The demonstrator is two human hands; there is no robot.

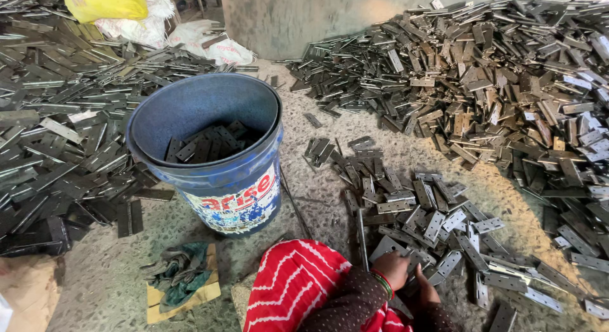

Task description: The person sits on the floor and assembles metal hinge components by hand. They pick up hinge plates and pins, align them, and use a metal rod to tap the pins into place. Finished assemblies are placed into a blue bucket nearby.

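- Our left hand [392, 268] is closed on a flat metal hinge plate [385, 246], pinching its near edge; a thin metal rod [361, 238] stands up just to its left.
- Our right hand [426, 289] sits just right of it and lower; we cannot tell whether its fingers are closed or hold anything.
- The loose hinges [438, 218] lie scattered directly ahead and to the right, within easy reach.
- The blue bucket [216, 179], partly filled with hinges, stands to the left and ahead.
- Judgement: we should keep the plate flat and square, holes lined up with the rod, and grip by the edges, which look sharp.
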